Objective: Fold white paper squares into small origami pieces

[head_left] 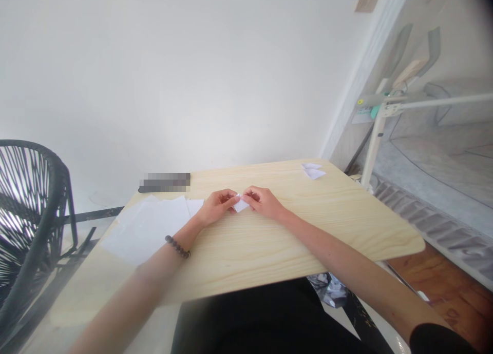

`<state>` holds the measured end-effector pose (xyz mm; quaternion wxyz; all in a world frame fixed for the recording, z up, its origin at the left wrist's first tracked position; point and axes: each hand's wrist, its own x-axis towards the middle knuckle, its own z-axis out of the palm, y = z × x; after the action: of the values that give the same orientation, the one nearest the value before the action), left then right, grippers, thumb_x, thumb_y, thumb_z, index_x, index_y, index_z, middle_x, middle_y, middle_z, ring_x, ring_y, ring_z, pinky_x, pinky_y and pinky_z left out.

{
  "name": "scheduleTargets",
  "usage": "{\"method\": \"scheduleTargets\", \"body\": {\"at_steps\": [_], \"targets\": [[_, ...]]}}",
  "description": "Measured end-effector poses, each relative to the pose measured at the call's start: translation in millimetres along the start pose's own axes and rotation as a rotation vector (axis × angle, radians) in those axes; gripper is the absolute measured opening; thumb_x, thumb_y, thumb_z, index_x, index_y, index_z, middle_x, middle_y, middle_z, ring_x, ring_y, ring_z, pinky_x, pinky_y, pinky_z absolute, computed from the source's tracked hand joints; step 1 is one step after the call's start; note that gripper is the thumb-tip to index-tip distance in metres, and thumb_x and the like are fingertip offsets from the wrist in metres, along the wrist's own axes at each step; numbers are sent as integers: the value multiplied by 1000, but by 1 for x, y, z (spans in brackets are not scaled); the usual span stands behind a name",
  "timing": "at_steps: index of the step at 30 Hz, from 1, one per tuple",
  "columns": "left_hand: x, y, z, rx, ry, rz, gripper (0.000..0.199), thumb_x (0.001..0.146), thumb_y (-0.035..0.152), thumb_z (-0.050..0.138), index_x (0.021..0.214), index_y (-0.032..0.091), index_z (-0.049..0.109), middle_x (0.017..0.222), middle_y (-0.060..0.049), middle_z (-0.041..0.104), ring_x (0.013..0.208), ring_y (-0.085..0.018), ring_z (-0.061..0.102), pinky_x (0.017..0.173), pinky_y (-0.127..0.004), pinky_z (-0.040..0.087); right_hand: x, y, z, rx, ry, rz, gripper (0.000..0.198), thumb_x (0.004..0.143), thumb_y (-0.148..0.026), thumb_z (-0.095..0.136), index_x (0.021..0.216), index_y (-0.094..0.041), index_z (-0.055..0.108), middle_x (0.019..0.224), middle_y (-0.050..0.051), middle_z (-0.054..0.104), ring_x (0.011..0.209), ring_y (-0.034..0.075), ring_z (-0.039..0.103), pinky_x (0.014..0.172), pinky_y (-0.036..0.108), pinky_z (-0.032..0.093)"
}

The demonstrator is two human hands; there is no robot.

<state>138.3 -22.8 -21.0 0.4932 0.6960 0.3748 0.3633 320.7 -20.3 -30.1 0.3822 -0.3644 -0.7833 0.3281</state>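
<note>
Between my two hands is a small piece of folded white paper (241,206), pinched from both sides just above the wooden table (269,251). My left hand (219,206), with a dark bead bracelet on its wrist, closes thumb and fingers on the paper's left edge. On the opposite edge, my right hand (264,201) grips with thumb and bent fingers. Part of the paper is hidden behind the fingertips. Left of my left hand lie several loose white sheets (154,223), overlapping flat on the table.
Folded white paper pieces (313,171) lie at the table's far right. A dark, pixelated object (165,182) rests at the back left. A black woven chair (31,215) stands on the left. Behind the table is a white wall (200,77); a grey sofa (442,154) is at right.
</note>
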Motion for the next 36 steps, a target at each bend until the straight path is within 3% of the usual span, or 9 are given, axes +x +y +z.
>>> {"method": "scheduleTargets", "body": {"at_steps": [6, 15, 20, 31, 36], "targets": [[0, 3, -1, -100, 86, -29, 33, 70, 41, 57, 84, 12, 61, 79, -6, 62, 73, -16, 56, 69, -31, 46, 0, -1, 0, -137, -20, -67, 27, 76, -38, 46, 63, -14, 51, 54, -4, 43, 49, 6, 36, 47, 18, 28], [0, 0, -6, -137, 71, -98, 29, 69, 39, 59, 80, 13, 63, 79, -7, 63, 74, -16, 56, 70, -29, 45, 1, -2, -1, -145, -28, -89, 29, 77, -38, 45, 61, -15, 50, 53, -4, 42, 49, 6, 35, 49, 18, 28], [0, 2, 0, -158, 4, -71, 35, 63, 34, 65, 90, 13, 59, 84, -6, 62, 77, -16, 56, 72, -33, 46, 0, 2, -2, -139, -9, -24, 30, 78, -38, 43, 63, -14, 53, 53, -3, 49, 47, 6, 38, 47, 18, 29], [0, -1, -3, -117, -138, -28, 26, 67, 30, 63, 84, 11, 58, 77, -6, 63, 71, -15, 58, 71, -31, 45, 0, -2, -3, -88, -61, 3, 35, 83, -34, 36, 56, -14, 49, 50, -3, 48, 45, 6, 41, 49, 18, 31], [-1, -1, -2, -117, -117, -45, 26, 66, 31, 63, 83, 11, 58, 76, -5, 62, 71, -15, 57, 71, -31, 45, 0, -3, -3, -92, -67, 3, 35, 83, -35, 36, 56, -15, 46, 50, -3, 47, 46, 6, 42, 49, 18, 32]]}}
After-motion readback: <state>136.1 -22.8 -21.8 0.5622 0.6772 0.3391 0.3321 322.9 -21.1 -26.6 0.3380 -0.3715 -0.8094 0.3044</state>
